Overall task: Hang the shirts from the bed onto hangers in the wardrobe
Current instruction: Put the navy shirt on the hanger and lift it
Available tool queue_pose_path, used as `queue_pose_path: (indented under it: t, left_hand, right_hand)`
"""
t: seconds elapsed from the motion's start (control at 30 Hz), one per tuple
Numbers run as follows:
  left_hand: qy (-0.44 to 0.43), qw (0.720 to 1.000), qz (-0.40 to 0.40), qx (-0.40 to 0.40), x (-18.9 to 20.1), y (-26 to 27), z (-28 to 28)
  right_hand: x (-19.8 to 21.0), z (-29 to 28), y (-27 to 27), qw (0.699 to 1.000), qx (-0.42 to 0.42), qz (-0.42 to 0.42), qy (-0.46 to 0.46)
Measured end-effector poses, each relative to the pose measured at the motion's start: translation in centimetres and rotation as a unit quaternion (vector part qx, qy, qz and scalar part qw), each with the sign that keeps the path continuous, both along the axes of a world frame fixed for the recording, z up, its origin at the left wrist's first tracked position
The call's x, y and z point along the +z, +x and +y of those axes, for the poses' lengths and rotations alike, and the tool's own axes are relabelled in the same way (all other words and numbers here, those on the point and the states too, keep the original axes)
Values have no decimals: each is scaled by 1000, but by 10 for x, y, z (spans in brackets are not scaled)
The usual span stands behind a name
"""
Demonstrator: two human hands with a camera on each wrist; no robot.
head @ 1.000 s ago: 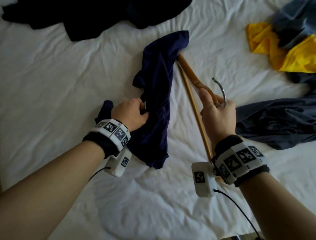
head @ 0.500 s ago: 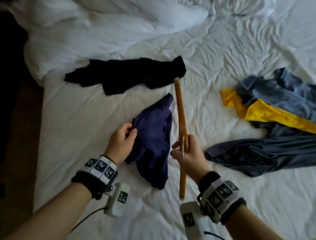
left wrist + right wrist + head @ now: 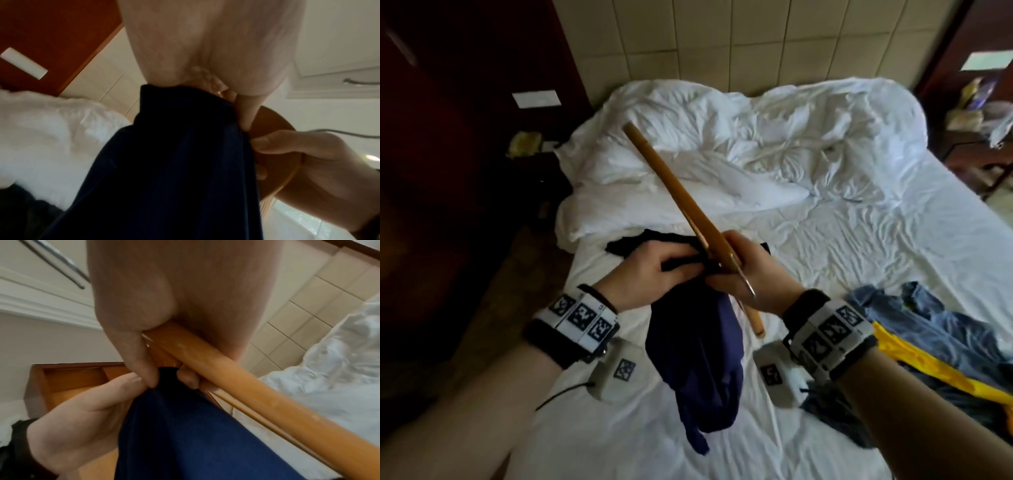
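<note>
A navy blue shirt (image 3: 698,356) hangs off the bed from my two hands, raised above the white sheet (image 3: 859,260). My left hand (image 3: 654,270) grips its top edge; the cloth (image 3: 180,162) fills the left wrist view. My right hand (image 3: 746,270) holds a wooden hanger (image 3: 674,192) by its middle, one arm pointing up and away, the metal hook (image 3: 749,287) toward my wrist. The right wrist view shows the right thumb and fingertips also pinching the shirt (image 3: 195,431) beside the hanger (image 3: 246,395). A black shirt (image 3: 640,240) lies behind my hands.
Blue, grey and yellow garments (image 3: 928,346) lie heaped at the right on the bed. A rumpled white duvet (image 3: 756,137) covers the far half. Dark wooden furniture (image 3: 448,171) stands left of the bed, a cluttered nightstand (image 3: 976,137) at the far right.
Both hands have lifted the navy shirt and the hanger off the bed and come together; the right hand now also pinches the shirt. The head view has tilted up toward the headboard.
</note>
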State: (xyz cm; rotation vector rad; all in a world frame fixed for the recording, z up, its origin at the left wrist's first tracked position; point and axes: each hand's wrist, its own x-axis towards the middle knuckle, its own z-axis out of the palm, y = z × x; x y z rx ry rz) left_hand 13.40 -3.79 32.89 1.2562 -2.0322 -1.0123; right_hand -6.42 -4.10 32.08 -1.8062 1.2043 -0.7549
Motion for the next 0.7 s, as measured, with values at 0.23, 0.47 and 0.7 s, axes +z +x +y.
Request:
queue_pose_path:
  t: [0.23, 0.47, 0.7]
  left_hand:
    - [-222, 969, -99, 35, 94, 31, 6]
    - [-271, 957, -8, 101, 156, 31, 10]
    - [-322, 938, -124, 42, 187, 43, 10]
  right_hand:
    - [96, -9, 11, 995, -6, 59, -82]
    - [171, -12, 19, 978, -4, 109, -178]
    - [193, -5, 15, 967, 1, 190, -172]
